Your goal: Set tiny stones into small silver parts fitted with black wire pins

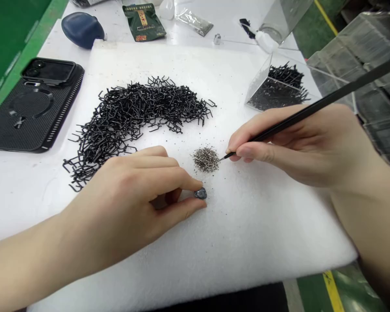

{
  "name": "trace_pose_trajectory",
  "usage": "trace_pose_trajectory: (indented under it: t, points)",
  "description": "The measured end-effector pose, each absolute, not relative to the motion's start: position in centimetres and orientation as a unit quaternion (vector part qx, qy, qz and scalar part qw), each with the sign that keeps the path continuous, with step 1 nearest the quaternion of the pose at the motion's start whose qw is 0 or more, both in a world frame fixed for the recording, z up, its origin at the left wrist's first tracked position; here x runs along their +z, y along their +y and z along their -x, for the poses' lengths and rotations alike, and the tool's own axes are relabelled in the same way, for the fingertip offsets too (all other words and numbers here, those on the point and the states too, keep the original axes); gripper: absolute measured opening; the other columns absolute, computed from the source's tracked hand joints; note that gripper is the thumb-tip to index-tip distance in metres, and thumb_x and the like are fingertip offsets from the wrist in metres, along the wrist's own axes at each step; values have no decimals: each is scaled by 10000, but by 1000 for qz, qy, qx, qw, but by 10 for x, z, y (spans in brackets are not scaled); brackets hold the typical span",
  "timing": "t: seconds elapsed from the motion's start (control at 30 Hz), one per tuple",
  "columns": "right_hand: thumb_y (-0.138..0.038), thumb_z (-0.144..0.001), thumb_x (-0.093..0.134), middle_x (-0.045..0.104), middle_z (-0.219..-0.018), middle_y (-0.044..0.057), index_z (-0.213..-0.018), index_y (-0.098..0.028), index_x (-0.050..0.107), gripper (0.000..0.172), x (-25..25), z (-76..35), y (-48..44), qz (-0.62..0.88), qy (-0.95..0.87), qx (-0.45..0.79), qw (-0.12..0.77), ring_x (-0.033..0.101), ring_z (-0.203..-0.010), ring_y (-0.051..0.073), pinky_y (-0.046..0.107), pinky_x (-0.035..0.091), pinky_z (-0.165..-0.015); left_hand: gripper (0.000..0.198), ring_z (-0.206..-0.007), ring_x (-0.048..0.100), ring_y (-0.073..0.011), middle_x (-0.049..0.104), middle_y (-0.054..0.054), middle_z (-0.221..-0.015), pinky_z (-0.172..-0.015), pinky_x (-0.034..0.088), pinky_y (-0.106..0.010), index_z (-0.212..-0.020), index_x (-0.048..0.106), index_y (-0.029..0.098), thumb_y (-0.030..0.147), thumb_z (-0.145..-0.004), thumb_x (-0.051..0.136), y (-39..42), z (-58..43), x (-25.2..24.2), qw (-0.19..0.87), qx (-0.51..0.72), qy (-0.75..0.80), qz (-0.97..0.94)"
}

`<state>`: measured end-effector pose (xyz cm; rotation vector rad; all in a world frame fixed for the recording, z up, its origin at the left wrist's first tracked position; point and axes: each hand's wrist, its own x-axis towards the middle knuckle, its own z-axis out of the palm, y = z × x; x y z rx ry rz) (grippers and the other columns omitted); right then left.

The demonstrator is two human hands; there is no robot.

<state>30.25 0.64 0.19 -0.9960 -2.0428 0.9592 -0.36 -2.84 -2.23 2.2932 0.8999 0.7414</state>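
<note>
My left hand pinches a small dark grey lump, shiny and putty-like, between thumb and forefinger just above the white foam pad. Held like a pen in my right hand is a slim black tool with a fine pointed tip. That tip touches the right edge of a little heap of tiny metallic bits. The heap lies between my two hands, with loose grains scattered around it. Beyond my left hand, many thin bent black pieces form a curved pile.
At right stands a clear box of similar black pieces, beside stacked clear plastic cases. A phone rests on a black ridged case at left. Behind the pad are a blue bulb, a green packet and a clear bag.
</note>
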Motion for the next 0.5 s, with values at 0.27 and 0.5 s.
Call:
trace_pose_trajectory:
  t: [0.27, 0.5]
  points:
    - [-232, -1052, 953, 909, -940, -42, -969, -312, 929, 117, -1, -303, 9, 384, -760, 395, 345, 852, -832, 149, 268, 703, -776, 64, -808, 743, -156, 782, 39, -781, -740, 582, -264, -1085, 940, 226, 217, -1073, 878, -30, 5, -10, 288, 258, 338, -858]
    - [-481, -1048, 1011, 864, -917, -9, -927, -319, 914, 224, 1, -300, 7, 400, -757, 310, 413, 775, -819, 179, 385, 605, -747, 61, -832, 723, -147, 777, 35, -827, -795, 576, -257, -1127, 919, 202, 204, -1104, 863, -32, 7, -9, 280, 247, 332, -866]
